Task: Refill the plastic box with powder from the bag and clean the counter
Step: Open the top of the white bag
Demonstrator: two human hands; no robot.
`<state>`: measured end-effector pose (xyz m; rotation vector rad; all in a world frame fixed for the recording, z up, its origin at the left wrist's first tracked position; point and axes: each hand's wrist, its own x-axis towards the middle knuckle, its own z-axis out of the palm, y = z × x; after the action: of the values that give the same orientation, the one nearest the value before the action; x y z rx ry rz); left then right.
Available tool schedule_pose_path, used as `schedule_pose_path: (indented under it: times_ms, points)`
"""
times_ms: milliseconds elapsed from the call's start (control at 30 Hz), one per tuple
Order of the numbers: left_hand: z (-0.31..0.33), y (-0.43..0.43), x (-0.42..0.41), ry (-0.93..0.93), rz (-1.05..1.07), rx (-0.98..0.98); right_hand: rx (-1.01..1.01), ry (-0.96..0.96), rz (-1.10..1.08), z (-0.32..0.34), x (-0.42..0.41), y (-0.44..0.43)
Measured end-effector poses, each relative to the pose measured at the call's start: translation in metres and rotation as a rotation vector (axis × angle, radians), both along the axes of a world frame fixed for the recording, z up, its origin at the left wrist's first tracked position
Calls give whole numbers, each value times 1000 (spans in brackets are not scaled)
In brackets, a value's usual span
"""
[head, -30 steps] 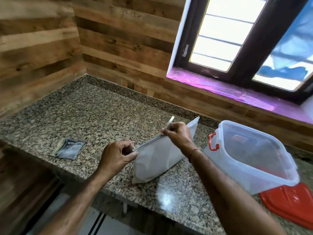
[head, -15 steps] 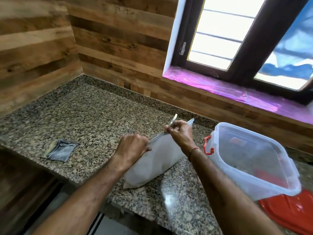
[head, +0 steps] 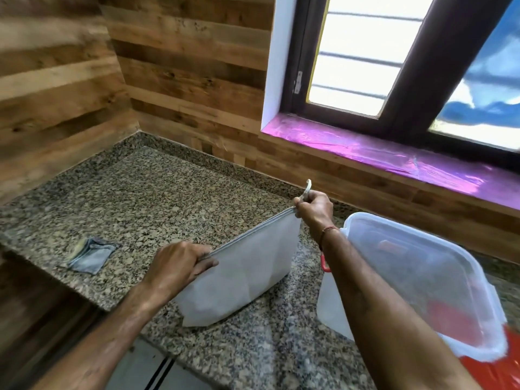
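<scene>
Granite counter (head: pixel 157 192), cloth (head: pixel 91 257) left, plastic box (head: pixel 416 266) right; left hand (head: pixel 180 266) grips bag (head: pixel 253 271), right hand (head: pixel 315 211) pinches its corner

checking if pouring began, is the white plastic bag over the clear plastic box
No, the white plastic bag stands on the speckled granite counter, beside the clear plastic box.

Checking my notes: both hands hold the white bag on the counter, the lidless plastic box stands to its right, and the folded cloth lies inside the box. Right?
Not quite. In the head view the folded cloth lies on the counter, left of the white bag, not inside the plastic box. The rest holds.
</scene>
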<state>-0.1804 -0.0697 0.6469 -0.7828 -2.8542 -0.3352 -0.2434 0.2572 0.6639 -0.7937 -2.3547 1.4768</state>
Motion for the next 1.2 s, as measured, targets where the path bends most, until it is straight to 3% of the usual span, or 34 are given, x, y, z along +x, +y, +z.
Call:
schedule_pose_path:
  times_ms: [367,533,667,733,833,900,1033,1200]
  points:
    - [2,7,12,13,101,-78,-288,20,-90,-8,-19,15]
    - [22,28,11,-81,112,-76,-467,56,-88,-15,-4,-24]
    - [25,47,6,-68,88,-11,-427,37,-188,-20,26,-67]
    - [21,47,7,-86,68,11,-532,5,-151,-23,44,-85]
    - [16,43,8,-237,42,132,-812,-161,142,-24,60,-100]
    - [14,39,8,-330,26,198,-864,-198,247,-23,64,-104]
    - [13,35,4,-520,21,341,-840,-175,201,-29,62,-107]
    - [15,36,-15,-779,-9,605,-1031,-145,172,-31,69,-111]
